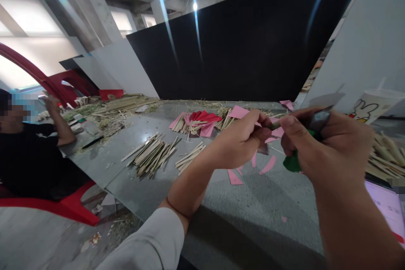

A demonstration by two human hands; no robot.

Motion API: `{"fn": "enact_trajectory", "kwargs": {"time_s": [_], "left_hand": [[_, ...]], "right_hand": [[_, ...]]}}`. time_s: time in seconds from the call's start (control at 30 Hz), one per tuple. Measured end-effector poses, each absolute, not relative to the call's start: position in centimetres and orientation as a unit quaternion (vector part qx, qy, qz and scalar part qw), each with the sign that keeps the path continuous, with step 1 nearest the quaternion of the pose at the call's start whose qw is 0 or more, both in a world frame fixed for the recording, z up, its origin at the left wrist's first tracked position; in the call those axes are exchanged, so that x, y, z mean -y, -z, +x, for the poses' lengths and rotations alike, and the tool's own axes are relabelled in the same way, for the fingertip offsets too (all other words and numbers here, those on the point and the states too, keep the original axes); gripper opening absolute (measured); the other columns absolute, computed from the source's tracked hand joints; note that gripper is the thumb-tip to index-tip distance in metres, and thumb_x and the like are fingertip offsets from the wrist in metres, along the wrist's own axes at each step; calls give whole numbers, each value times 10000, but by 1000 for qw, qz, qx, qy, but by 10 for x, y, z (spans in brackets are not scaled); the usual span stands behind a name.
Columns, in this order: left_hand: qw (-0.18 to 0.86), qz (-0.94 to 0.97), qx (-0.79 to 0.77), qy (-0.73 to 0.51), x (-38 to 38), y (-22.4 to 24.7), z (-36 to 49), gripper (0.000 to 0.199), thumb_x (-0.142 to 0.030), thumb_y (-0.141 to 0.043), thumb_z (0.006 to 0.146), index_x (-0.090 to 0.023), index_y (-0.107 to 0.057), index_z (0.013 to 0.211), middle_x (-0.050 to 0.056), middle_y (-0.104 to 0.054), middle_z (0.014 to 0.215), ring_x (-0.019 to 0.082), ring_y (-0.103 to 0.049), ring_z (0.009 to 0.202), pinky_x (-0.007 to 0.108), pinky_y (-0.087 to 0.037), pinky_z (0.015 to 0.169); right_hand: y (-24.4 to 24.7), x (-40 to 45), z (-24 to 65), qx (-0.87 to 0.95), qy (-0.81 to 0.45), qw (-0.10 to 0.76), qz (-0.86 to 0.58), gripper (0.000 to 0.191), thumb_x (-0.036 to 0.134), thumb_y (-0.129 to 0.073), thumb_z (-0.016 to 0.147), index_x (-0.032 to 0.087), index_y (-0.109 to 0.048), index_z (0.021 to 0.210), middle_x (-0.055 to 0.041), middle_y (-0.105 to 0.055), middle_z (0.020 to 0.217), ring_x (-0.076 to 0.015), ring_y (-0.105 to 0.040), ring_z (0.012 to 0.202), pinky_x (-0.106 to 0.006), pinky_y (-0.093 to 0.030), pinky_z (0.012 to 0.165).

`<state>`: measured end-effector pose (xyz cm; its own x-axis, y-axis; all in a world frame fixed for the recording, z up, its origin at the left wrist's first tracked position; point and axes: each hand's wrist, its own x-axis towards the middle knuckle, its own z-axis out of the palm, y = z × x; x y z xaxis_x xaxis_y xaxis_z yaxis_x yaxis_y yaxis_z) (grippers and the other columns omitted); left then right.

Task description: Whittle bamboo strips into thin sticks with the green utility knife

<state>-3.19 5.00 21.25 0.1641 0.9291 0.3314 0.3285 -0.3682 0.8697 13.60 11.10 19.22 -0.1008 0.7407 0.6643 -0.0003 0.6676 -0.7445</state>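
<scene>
Your grip: left hand [236, 145] and right hand [332, 145], both pinching one slim stem [275, 125] above the pink scraps [268, 165]; keep fingertips off the grey blade-like tool [319, 119].

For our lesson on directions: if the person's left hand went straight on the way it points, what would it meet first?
Most likely the right hand, thumb first, just past the small piece between it and the left hand; exact depth is unclear.
</scene>
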Motion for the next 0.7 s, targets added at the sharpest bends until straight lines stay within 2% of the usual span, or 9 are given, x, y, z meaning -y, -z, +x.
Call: {"fn": "enact_trajectory", "kwargs": {"time_s": [0.1,0.17,0.23,0.37,0.53,0.7], "left_hand": [[366,668,-430,-486,-49,-211,-31,146,-355,-521,1079,-233,-452,1036,-26,-548,840,105,-597,757,265,-487,692],[372,665,-423,-489,-47,-211,-31,120,-330,-515,1068,-231,-455,1036,-22,-545,846,109,-579,782,273,-485,713],[360,672,-436,-479,-44,-214,-31,84,-253,-543,1016,-230,-462,1027,-20,-558,867,113,-560,809,285,-476,737],[345,682,-464,-448,-37,-222,-31,267,-236,-684,900,-239,-448,1022,-45,-544,867,102,-490,739,292,-438,689],[342,709,-447,-425,-37,-221,-34,519,-393,-897,814,-241,-457,1043,-21,-578,949,119,-534,806,289,-468,708],[306,730,-452,-410,-45,-215,-36,566,-607,-857,859,-248,-465,1052,5,-600,963,149,-557,838,303,-481,705]], "right_hand": [[-191,-115,141,673,-427,583,-158,356,490,-703,1044,191,-699,851,22,-561,530,-131,-480,406,-274,-366,395],[-193,-116,147,691,-487,518,-126,444,545,-615,1089,191,-695,832,-1,-583,565,-138,-503,429,-281,-374,411],[-195,-116,154,736,-492,443,-140,519,546,-579,1115,188,-661,748,-22,-595,588,-135,-520,479,-280,-391,451],[-199,-118,163,823,-455,319,-123,542,519,-626,1111,178,-631,690,-28,-601,624,-122,-521,552,-271,-403,515],[-194,-120,165,819,-481,299,-93,484,478,-590,1136,190,-653,753,-23,-611,659,-126,-537,572,-261,-421,520],[-192,-118,166,797,-511,297,-121,466,458,-642,1112,190,-646,730,-19,-592,638,-121,-516,575,-245,-394,501]]}}
